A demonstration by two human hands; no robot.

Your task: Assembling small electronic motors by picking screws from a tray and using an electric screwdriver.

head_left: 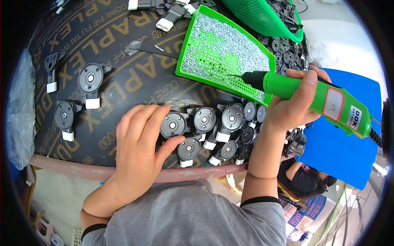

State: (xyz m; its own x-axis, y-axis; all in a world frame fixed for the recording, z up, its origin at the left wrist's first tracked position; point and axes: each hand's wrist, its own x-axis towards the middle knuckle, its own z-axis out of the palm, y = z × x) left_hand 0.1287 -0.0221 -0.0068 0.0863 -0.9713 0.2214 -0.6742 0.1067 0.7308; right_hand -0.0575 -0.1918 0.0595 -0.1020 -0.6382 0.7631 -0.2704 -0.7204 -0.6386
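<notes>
My right hand [297, 96] is wrapped round a green electric screwdriver [328, 102]. Its thin bit points left, over a green perforated tray [179, 67] of small silvery screws [223, 35]. At the near side of the table, my left hand [141, 139] curves its thumb and fingers round a round black plastic part [173, 124] with a metal centre. That part's lower portion is hidden by the hand. Similar round parts with white ends, such as one black disc part [204, 119] and another disc part [189, 148], crowd to the right of it.
Two more disc parts and a narrow black bracket [50, 67] lie at the left on the dark printed board [123, 49]. Behind the tray stands a green basket [262, 18] of black parts. A blue panel [340, 151] is at the right, and a person [305, 180] sits beyond.
</notes>
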